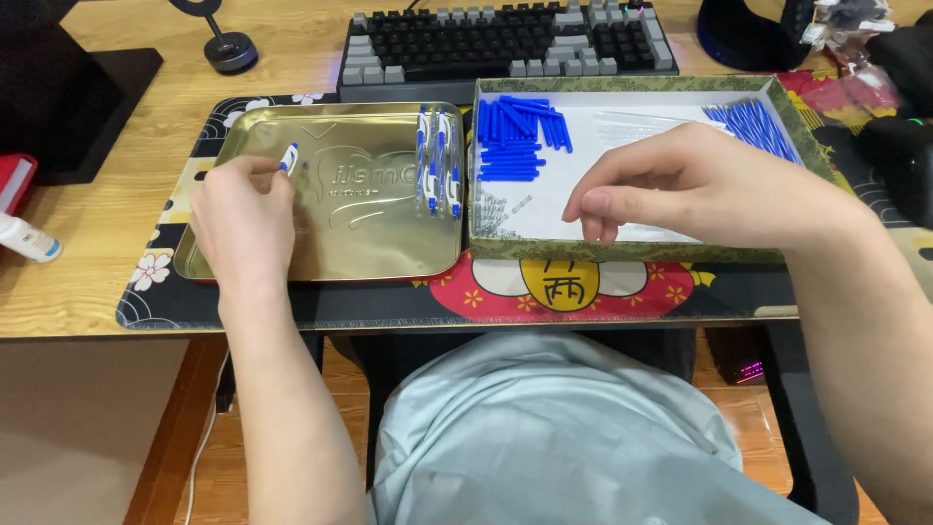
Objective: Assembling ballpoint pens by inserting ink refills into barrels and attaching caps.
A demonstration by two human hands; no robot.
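My left hand [243, 216] rests on the gold metal tray [379, 243] and holds a small white-and-blue pen part [289, 158] in its fingertips. Three assembled white-and-blue pens [437, 160] lie side by side at the tray's right edge. My right hand [680, 185] reaches into the white-floored box [632, 255], fingertips pinched down near clear pen barrels [641, 126]; whether it grips anything is hidden. In the box lie a pile of blue caps [515, 141], blue refills [753, 126] and small metal springs [494, 209].
A dark desk mat [292, 306] lies under the tray and the box on a wooden desk. A black-and-grey keyboard [505, 44] sits behind them. A red book [12, 180] and a white tube [27, 238] lie at the far left.
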